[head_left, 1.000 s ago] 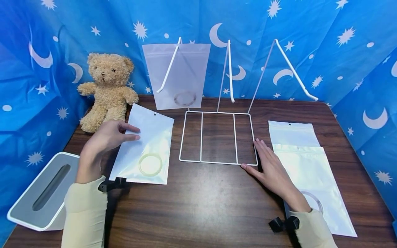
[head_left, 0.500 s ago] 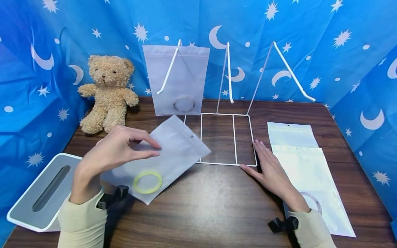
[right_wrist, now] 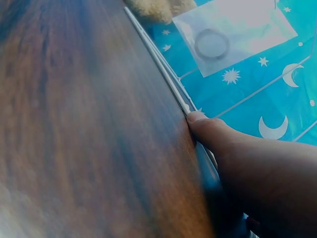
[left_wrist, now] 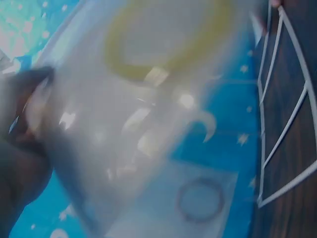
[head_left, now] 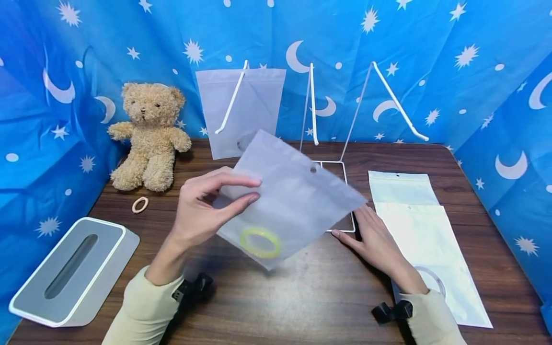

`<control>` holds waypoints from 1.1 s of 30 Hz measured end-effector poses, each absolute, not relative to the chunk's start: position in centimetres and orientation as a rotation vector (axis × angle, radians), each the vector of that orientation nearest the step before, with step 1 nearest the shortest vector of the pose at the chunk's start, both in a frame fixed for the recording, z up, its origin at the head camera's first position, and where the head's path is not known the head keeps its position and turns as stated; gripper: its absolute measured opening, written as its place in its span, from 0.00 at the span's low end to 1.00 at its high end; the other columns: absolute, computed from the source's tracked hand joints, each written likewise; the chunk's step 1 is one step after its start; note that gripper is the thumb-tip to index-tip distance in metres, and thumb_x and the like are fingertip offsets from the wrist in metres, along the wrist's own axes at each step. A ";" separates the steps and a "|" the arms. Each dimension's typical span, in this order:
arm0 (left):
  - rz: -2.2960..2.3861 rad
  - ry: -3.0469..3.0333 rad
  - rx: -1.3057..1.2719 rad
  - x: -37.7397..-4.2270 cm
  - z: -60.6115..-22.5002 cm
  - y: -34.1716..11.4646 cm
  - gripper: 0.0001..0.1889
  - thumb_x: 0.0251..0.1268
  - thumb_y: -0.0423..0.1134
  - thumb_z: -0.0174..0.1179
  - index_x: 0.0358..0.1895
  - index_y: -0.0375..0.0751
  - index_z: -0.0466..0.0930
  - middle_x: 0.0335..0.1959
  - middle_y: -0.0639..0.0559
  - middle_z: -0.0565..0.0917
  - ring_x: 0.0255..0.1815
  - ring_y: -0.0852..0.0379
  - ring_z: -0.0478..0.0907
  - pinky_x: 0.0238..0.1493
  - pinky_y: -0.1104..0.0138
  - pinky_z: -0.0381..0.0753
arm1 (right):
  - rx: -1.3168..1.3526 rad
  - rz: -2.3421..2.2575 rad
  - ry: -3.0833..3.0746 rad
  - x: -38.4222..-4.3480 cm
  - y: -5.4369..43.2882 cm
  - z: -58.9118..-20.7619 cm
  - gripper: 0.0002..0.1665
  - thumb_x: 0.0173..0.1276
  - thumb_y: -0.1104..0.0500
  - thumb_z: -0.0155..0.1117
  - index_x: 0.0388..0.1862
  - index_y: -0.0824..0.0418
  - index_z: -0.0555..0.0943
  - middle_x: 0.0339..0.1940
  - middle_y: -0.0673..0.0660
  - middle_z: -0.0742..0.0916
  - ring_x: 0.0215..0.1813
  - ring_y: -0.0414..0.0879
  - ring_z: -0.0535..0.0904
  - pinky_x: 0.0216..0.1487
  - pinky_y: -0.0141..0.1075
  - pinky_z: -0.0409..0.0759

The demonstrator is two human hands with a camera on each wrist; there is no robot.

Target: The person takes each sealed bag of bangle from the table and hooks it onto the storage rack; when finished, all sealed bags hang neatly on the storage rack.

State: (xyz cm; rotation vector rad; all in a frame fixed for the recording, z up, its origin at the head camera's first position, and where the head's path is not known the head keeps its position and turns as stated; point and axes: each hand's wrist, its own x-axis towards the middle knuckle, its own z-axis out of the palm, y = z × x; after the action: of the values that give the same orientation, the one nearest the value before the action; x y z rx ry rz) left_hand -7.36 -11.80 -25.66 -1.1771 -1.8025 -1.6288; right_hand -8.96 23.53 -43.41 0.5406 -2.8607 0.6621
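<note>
My left hand [head_left: 211, 206] pinches a frosted zip pouch [head_left: 297, 206] between thumb and fingers, at the pouch's left side. The pouch hangs tilted above the table, with a yellow-green ring [head_left: 275, 247] in its lower part and a small hole near its top edge. Behind it stands a white wire rack [head_left: 313, 105] with three prongs. On the left prong hangs another pouch [head_left: 233, 105], its ring partly covered. My right hand [head_left: 379, 239] rests at the front right corner of the rack's base, the thumb [right_wrist: 213, 131] touching the wire. The held pouch hides some of its fingertips.
Two overlapping pouches [head_left: 414, 230] lie on the right, partly under my right wrist. At the left are a teddy bear [head_left: 151, 129], a small pale ring [head_left: 134, 206] and a grey-topped tissue box [head_left: 99, 273]. A blue curtain [head_left: 345, 28] surrounds the table.
My left hand has lifted the pouch off the table and carried it right, turning it, to in front of the rack. The small pale ring has come into view. My right hand stays put.
</note>
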 end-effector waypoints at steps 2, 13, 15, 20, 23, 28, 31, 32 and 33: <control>-1.670 -1.750 -1.075 -7.3 -26.0 -11.0 0.15 0.44 0.13 0.67 0.39 0.24 0.85 0.36 0.37 0.86 0.37 0.51 0.84 0.33 0.70 0.81 | 0.525 0.665 -2.868 -8.9 23.5 -43.3 0.57 0.65 0.33 0.61 0.81 0.52 0.44 0.78 0.63 0.57 0.77 0.60 0.52 0.70 0.60 0.55; -1.707 -1.710 -0.867 -7.8 -26.7 -9.2 0.14 0.45 0.14 0.68 0.39 0.23 0.84 0.36 0.38 0.87 0.39 0.51 0.84 0.33 0.70 0.81 | 0.502 0.671 -2.881 -8.9 23.4 -43.2 0.57 0.65 0.32 0.60 0.80 0.61 0.50 0.77 0.64 0.60 0.77 0.59 0.51 0.71 0.58 0.54; -1.707 -1.711 -0.872 -7.9 -26.8 -9.0 0.14 0.45 0.14 0.67 0.40 0.22 0.84 0.36 0.38 0.87 0.39 0.50 0.83 0.34 0.70 0.81 | 0.504 0.674 -2.877 -8.9 23.4 -43.3 0.57 0.66 0.32 0.60 0.80 0.61 0.50 0.77 0.64 0.60 0.77 0.59 0.51 0.71 0.58 0.54; -1.718 -1.710 -0.873 -8.2 -26.9 -8.8 0.15 0.46 0.13 0.67 0.40 0.22 0.84 0.37 0.36 0.86 0.41 0.48 0.83 0.38 0.68 0.81 | 0.508 0.674 -2.876 -8.8 23.5 -43.3 0.57 0.65 0.32 0.60 0.79 0.63 0.52 0.77 0.64 0.61 0.77 0.59 0.52 0.71 0.58 0.55; -1.724 -1.720 -0.855 -8.5 -27.1 -8.7 0.15 0.46 0.13 0.67 0.41 0.22 0.84 0.38 0.37 0.86 0.40 0.48 0.83 0.37 0.68 0.82 | 0.505 0.668 -2.875 -8.8 23.5 -43.3 0.57 0.65 0.31 0.60 0.79 0.64 0.53 0.77 0.64 0.61 0.77 0.59 0.52 0.71 0.58 0.55; -1.740 -1.721 -0.820 -9.5 -27.7 -8.3 0.15 0.48 0.14 0.66 0.43 0.22 0.84 0.40 0.37 0.86 0.39 0.47 0.82 0.35 0.67 0.83 | 0.490 0.658 -2.869 -8.8 23.5 -43.3 0.57 0.65 0.31 0.60 0.78 0.65 0.54 0.76 0.65 0.61 0.77 0.59 0.53 0.71 0.57 0.55; -1.752 -1.705 -0.782 -10.5 -28.2 -7.8 0.15 0.50 0.15 0.67 0.44 0.22 0.84 0.40 0.37 0.86 0.39 0.48 0.83 0.37 0.66 0.83 | 0.485 0.655 -2.873 -8.8 23.4 -43.3 0.57 0.65 0.31 0.60 0.78 0.65 0.54 0.77 0.65 0.61 0.77 0.59 0.53 0.71 0.57 0.55; -1.758 -1.692 -0.765 -10.9 -28.4 -7.6 0.14 0.50 0.15 0.67 0.43 0.22 0.84 0.40 0.36 0.86 0.38 0.48 0.83 0.36 0.67 0.83 | 0.485 0.655 -2.876 -8.8 23.4 -43.3 0.57 0.65 0.31 0.60 0.78 0.65 0.54 0.77 0.65 0.61 0.77 0.59 0.53 0.71 0.57 0.55; -1.763 -1.676 -0.747 -11.3 -28.6 -7.3 0.14 0.50 0.15 0.67 0.43 0.22 0.84 0.40 0.36 0.86 0.38 0.48 0.83 0.36 0.67 0.83 | 0.488 0.656 -2.876 -8.8 23.4 -43.3 0.57 0.65 0.31 0.60 0.78 0.65 0.54 0.77 0.65 0.61 0.77 0.59 0.53 0.71 0.57 0.55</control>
State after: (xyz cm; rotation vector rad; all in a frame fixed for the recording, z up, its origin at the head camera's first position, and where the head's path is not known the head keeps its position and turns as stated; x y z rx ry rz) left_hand -11.35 -7.35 -28.56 -0.7469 -1.6761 -1.7635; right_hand -8.75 23.40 -43.33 0.4882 -2.8761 0.6557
